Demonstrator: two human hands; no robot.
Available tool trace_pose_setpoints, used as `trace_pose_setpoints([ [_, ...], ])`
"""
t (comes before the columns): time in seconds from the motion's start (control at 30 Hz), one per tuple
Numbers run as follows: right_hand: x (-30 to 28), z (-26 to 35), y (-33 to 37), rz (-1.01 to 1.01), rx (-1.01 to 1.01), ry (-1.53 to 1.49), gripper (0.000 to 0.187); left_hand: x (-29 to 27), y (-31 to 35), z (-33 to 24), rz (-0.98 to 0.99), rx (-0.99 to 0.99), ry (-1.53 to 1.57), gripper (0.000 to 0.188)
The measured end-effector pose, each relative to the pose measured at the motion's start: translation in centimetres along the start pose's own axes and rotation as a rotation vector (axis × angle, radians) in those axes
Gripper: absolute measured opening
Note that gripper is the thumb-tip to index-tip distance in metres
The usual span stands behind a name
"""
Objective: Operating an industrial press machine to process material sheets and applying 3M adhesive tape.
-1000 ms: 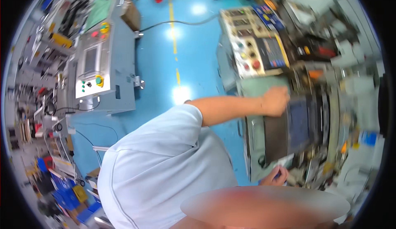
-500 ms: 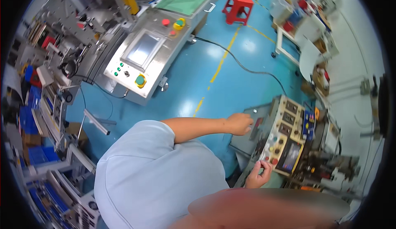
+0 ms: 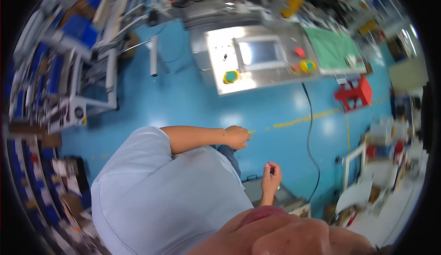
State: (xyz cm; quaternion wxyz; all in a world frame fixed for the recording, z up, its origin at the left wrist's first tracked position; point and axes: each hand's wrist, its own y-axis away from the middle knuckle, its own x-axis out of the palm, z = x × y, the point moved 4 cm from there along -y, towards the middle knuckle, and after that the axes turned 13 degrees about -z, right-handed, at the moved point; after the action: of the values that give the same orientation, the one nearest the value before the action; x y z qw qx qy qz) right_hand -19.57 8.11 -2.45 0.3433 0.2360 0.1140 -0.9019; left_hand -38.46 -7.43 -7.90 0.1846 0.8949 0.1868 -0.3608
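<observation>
My left hand (image 3: 236, 137) is held out in front of my body above the blue floor, touching no surface. Its fingers are curled in, and whatever might be inside them is hidden. My right hand (image 3: 271, 177) is raised near the edge of a grey cabinet top (image 3: 259, 189). Thumb and fingertips are drawn together there, and anything between them is too small to name. Ahead of both hands stands a steel machine console (image 3: 257, 78) with a screen (image 3: 261, 53), a red button (image 3: 299, 52) and yellow-ringed green buttons (image 3: 230, 76).
A black cable (image 3: 311, 140) runs across the floor from the console. At the right are a red stool (image 3: 356, 94) and a white frame (image 3: 353, 163). Racks with blue bins (image 3: 82, 30) line the left. A green mat (image 3: 330, 48) covers part of the machine top.
My view has swung left, bringing the steel console ahead of me. Both hands have come away from the older control panel with many knobs, now mostly out of sight. Both stay curled.
</observation>
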Motion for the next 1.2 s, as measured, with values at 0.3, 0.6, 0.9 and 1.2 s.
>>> trace_pose_setpoints([
  [0.3,14.5,-1.2,-6.2,0.747,-0.235,0.238,0.016,-3.2,18.4,14.2,-0.545,-0.73,0.17,0.035],
  [0.6,36.4,6.2,4.1,1.205,-0.419,0.336,0.019,8.1,48.2,24.2,-0.623,-1.454,0.422,0.041],
  [0.9,57.0,15.4,16.5,1.457,-0.608,0.405,0.023,9.8,62.9,27.2,-1.18,-1.603,0.517,0.037],
  [1.2,72.5,21.2,30.5,1.758,-0.744,0.525,0.02,15.4,73.6,25.3,-1.307,-1.962,0.745,0.039],
])
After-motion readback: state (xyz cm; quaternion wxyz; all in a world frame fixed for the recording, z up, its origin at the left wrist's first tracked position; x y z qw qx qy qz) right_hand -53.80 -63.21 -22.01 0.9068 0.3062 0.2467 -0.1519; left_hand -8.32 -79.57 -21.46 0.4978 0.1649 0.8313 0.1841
